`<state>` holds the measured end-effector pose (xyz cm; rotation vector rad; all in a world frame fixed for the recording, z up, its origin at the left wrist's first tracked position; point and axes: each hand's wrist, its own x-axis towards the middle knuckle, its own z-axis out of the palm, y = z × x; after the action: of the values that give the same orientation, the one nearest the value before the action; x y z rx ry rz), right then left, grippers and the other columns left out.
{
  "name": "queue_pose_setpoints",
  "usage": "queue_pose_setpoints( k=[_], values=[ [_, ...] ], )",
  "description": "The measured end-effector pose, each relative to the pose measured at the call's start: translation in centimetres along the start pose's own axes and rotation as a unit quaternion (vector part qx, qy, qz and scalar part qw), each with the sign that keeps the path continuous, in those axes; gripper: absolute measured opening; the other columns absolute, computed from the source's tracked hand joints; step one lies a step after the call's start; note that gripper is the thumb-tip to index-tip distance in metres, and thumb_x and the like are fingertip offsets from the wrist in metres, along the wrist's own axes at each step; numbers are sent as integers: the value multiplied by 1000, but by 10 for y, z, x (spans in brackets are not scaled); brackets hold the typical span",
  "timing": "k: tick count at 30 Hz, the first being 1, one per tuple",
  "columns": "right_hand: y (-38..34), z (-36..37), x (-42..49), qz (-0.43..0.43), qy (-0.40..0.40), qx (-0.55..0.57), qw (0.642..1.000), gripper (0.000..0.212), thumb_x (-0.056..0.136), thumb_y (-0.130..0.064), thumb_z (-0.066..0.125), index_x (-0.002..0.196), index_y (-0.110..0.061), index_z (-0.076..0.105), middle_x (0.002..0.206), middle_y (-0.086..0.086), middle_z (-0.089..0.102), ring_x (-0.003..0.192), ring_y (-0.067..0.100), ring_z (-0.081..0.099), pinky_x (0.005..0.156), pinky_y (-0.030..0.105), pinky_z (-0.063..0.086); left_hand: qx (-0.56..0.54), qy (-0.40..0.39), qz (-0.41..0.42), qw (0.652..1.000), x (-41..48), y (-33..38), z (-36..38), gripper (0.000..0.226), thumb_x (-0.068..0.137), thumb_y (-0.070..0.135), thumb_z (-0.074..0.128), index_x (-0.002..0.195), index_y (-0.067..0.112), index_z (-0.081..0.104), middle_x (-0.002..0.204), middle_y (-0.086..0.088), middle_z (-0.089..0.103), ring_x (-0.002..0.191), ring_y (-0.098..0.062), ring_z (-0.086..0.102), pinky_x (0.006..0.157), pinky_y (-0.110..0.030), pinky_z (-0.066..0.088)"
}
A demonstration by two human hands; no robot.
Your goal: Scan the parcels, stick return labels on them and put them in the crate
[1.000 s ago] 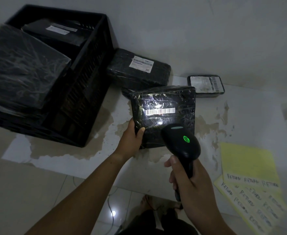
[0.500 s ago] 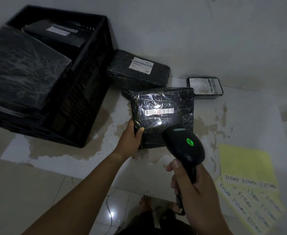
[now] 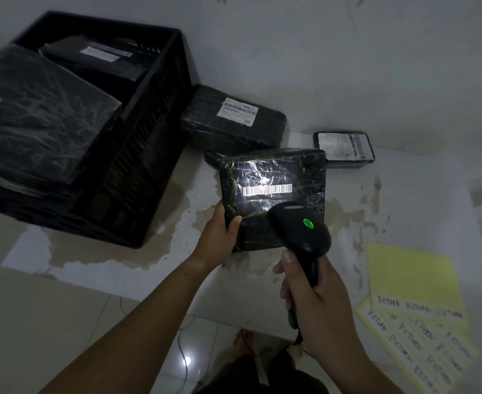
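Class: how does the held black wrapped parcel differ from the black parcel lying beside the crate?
The held black wrapped parcel is in the left hand; the black parcel beside the black crate lies untouched. The held one bears a lit barcode strip; the other, a white label. Both are black.

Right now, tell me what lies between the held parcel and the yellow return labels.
Head view: only bare, stained table top between the parcel and the label sheets; the barcode scanner overlaps the parcel's near corner.
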<state>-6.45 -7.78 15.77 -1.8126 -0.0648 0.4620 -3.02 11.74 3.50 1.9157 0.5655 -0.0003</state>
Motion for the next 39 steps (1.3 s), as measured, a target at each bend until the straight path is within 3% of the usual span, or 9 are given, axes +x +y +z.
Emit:
queue_pose_setpoints(
  k=[5,8,10,13,16,21,25,34,39],
  values=[
    [1,3,6,0,-7,4,1000,46,83,-59,51,94,-17,64,62,-2,60,49,5,55,50,18,42,-2,-1,-2,1000,0,-1,0,46,107,25,46,151,18,33,138,-1,57,125,-17,55,95,-26,45],
    [1,5,5,7,-14,15,1000,42,81,-59,55,103,-25,65,71,-2,65,55,7,58,52,19,45,-12,-1,1,1000,-1,-2,0,48,106,26,47,151,20,32,139,1,56,128,-16,54,104,-32,46],
    [3,5,9,8,-17,0,1000,21,88,-47,64,106,-38,61,80,-2,68,65,15,63,58,31,53,-18,-1,6,1000,-2,-3,0,49,106,27,48,152,22,31,141,2,56,128,-15,54,106,-34,46],
    [6,3,17,36,-22,-23,999,19,88,-27,71,100,-38,62,75,-3,65,66,17,65,67,43,58,-16,20,22,999,-5,-4,1,48,106,25,48,152,21,34,139,3,58,127,-13,55,103,-30,48],
    [6,-1,26,47,-6,-48,998,18,85,-40,71,102,-37,62,74,-7,65,66,12,66,65,34,57,-11,58,63,996,-9,-1,3,47,107,28,46,152,20,36,137,6,59,125,-8,56,99,-20,49],
    [2,-8,38,50,34,-76,995,27,87,-46,68,88,-19,65,61,4,66,52,10,64,59,33,53,-4,63,93,994,-8,11,1,49,107,27,45,155,22,33,137,6,61,124,-7,57,104,-27,49],
    [0,-7,43,40,34,-94,994,39,92,-45,63,83,-7,63,63,6,65,50,7,62,50,14,45,2,54,117,992,-11,21,0,50,108,23,45,156,22,32,138,6,60,123,-7,57,102,-23,49],
    [4,2,40,52,28,-69,996,26,93,-43,62,93,-18,67,59,6,66,51,8,63,57,25,45,2,59,115,992,-11,17,1,51,108,19,44,157,23,31,135,6,62,120,-5,59,100,-20,49],
    [4,4,37,55,31,-67,996,30,93,-47,59,93,-17,68,59,5,66,53,8,63,60,27,47,-11,57,110,992,-11,16,1,49,108,19,44,155,24,33,128,13,61,113,7,58,96,-11,48]
  ],
)
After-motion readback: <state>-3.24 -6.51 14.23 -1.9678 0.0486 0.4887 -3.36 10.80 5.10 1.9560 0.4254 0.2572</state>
